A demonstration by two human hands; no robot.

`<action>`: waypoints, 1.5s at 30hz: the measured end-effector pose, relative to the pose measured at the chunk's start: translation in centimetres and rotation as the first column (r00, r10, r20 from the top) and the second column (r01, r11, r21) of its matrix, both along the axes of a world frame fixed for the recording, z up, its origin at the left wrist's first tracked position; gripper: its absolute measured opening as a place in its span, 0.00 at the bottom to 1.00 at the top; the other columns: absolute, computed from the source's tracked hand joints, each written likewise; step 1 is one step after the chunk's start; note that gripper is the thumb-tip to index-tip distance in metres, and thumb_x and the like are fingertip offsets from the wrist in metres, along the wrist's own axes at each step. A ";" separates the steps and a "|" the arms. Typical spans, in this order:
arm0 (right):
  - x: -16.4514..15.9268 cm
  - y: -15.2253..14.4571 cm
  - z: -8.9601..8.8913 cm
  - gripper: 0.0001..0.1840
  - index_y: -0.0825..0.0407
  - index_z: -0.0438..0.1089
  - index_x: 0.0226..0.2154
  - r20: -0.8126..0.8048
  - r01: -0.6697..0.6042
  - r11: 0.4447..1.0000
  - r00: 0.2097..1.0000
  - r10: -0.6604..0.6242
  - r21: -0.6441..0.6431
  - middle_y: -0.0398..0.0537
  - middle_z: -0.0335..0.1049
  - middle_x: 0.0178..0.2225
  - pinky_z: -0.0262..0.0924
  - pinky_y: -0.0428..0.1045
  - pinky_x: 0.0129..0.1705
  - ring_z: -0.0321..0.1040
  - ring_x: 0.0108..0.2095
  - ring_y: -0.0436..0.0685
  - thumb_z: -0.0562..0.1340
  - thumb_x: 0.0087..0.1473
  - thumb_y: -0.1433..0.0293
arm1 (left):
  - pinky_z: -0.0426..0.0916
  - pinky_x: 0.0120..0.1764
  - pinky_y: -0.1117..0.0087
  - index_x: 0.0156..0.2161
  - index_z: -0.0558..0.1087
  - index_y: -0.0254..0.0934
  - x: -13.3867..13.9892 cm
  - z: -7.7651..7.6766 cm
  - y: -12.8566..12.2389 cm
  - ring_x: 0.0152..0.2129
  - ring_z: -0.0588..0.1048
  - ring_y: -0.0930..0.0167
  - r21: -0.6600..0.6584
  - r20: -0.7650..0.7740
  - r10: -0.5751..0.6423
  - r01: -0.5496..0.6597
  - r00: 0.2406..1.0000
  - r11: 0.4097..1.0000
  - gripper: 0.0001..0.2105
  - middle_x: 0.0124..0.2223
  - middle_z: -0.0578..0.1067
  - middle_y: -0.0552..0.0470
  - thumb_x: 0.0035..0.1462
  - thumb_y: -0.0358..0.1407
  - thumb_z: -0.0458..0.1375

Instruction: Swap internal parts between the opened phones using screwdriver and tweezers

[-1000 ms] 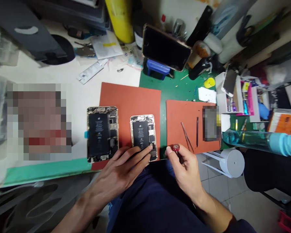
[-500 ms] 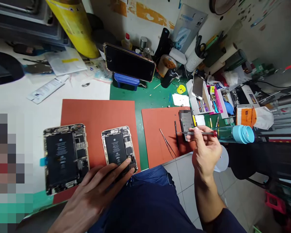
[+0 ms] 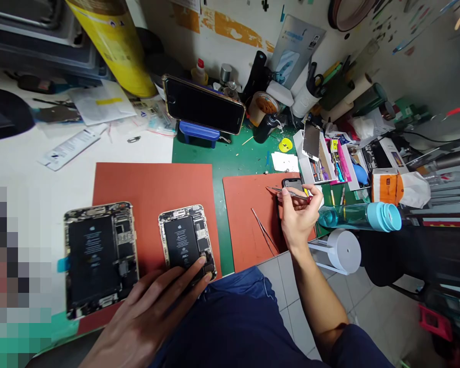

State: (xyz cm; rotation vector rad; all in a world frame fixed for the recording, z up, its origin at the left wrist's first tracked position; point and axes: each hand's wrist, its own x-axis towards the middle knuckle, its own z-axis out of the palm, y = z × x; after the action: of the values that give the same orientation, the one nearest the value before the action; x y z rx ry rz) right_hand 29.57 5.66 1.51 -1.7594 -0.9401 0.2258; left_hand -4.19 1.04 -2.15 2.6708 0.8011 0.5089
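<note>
Workbench (image 3: 245,158): white on the left, green on the right, with 2 red mats laid side by side.
Left mat (image 3: 153,184): the wider of the 2; a strip of green shows between it and the other.
Right mat (image 3: 245,204): tilted slightly, near the bench edge.
Left hand (image 3: 141,312): fingers slightly spread and laid across the lower part of the smaller opened phone, 2 fingertips at its lower right; closed around nothing visible.
Right hand (image 3: 299,220): raised over the right mat, thumb and fingers pinched closed on a screwdriver.
Bottle (image 3: 352,217): blue, lying just right of that hand.
Larger opened phone (image 3: 92,260): overlapping the left mat's left edge, battery exposed.
Smaller opened phone (image 3: 182,240): on the left mat's right half, battery exposed.
Screwdriver (image 3: 299,196): nearly level, tip pointing left.
Tweezers (image 3: 263,230): lying on the right mat.
</note>
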 end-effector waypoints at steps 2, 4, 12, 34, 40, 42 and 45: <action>0.0 -0.3 0.0 0.21 0.46 0.59 0.52 0.018 0.014 1.000 1.000 -0.015 0.017 0.49 0.81 0.40 0.79 0.55 0.45 0.83 0.37 0.57 0.68 0.64 0.62 | 0.59 0.67 0.54 0.76 0.60 0.54 0.1 0.1 -0.1 0.59 0.74 0.59 0.004 -0.005 0.000 0.000 1.000 1.000 0.31 0.73 0.71 0.54 0.72 0.30 0.49; 0.1 -0.7 0.1 0.22 0.46 0.59 0.52 0.036 0.022 1.000 0.999 -0.023 0.010 0.47 0.81 0.38 0.78 0.54 0.44 0.83 0.36 0.57 0.69 0.63 0.62 | 0.59 0.67 0.55 0.76 0.59 0.54 0.2 0.2 -0.1 0.59 0.74 0.59 0.002 -0.004 -0.001 0.001 1.000 1.000 0.31 0.72 0.71 0.54 0.72 0.30 0.49; 0.4 -0.9 0.0 0.22 0.47 0.60 0.52 0.004 -0.021 1.000 1.000 0.021 0.004 0.47 0.81 0.38 0.78 0.54 0.44 0.83 0.36 0.57 0.69 0.63 0.63 | 0.55 0.69 0.54 0.76 0.59 0.53 0.2 0.0 -0.2 0.58 0.73 0.59 -0.023 0.013 0.000 0.000 1.000 1.000 0.29 0.74 0.69 0.53 0.75 0.32 0.48; -7.2 -11.5 2.8 0.18 0.45 0.65 0.52 -0.605 -0.503 0.864 0.678 0.418 0.033 0.45 0.85 0.40 0.80 0.48 0.40 0.83 0.33 0.52 0.70 0.65 0.73 | 0.66 0.56 0.55 0.60 0.78 0.40 2.4 2.3 0.2 0.52 0.74 0.59 0.046 0.052 0.046 -0.048 0.998 0.998 0.15 0.63 0.80 0.48 0.73 0.38 0.60; -8.5 -12.9 1.6 0.18 0.46 0.65 0.53 -0.620 -0.504 0.863 0.670 0.408 0.023 0.47 0.86 0.41 0.79 0.50 0.45 0.84 0.39 0.55 0.70 0.66 0.73 | 0.68 0.53 0.55 0.58 0.78 0.40 2.4 2.3 0.1 0.51 0.73 0.59 -0.018 0.055 0.055 -0.054 0.997 0.998 0.14 0.64 0.79 0.50 0.73 0.40 0.61; -8.6 -13.1 1.5 0.18 0.45 0.65 0.53 -0.625 -0.499 0.866 0.671 0.400 0.018 0.47 0.86 0.42 0.80 0.52 0.46 0.84 0.41 0.56 0.70 0.66 0.72 | 0.69 0.53 0.55 0.58 0.78 0.40 2.4 2.2 0.0 0.51 0.73 0.59 -0.025 0.062 0.057 -0.055 0.997 0.998 0.14 0.65 0.79 0.50 0.72 0.40 0.62; -8.8 -13.3 1.3 0.19 0.45 0.65 0.53 -0.632 -0.496 0.869 0.672 0.387 0.004 0.47 0.85 0.43 0.79 0.53 0.47 0.84 0.41 0.56 0.71 0.65 0.72 | 0.70 0.52 0.56 0.58 0.77 0.39 2.4 2.2 -0.1 0.51 0.73 0.60 -0.022 0.076 0.065 -0.063 0.995 0.998 0.14 0.64 0.79 0.48 0.73 0.40 0.61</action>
State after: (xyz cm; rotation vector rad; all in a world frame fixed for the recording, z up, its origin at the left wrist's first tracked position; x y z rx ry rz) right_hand 20.77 -7.59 2.77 -1.4112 -0.8502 1.1676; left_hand -1.82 0.94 0.06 2.5979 0.8672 0.6125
